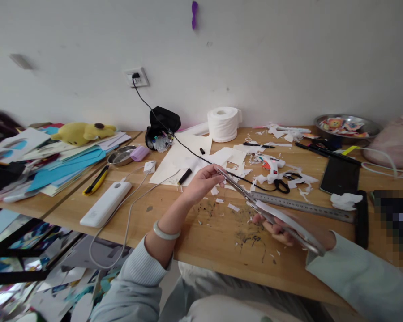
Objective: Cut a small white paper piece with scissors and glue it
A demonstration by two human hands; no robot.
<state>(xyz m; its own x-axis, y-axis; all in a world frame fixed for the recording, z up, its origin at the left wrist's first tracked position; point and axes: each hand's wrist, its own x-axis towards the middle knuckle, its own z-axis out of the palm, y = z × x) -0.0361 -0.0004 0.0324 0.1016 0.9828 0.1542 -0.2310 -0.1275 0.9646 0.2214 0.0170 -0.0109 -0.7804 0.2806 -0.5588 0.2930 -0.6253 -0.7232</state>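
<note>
My right hand (278, 229) is wrapped round the handles of a pair of large metal scissors (243, 192). Their blades point up and to the left, over the middle of the wooden table. At the blade tips, my left hand (206, 182) has its fingers pinched together. A small whitish bit shows by those fingertips, but I cannot make out what it is. Below both hands lie dark shavings (248, 239) and small paper scraps (233, 207). A steel ruler (302, 207) lies just beyond my right hand.
A glue gun (271, 169) with a black cord lies among paper scraps, near a toilet roll (222, 124). To the left are a power bank (106, 204), a yellow cutter knife (96, 180) and a plush toy (83, 133). A phone (340, 174) and a metal bowl (372, 129) stand right.
</note>
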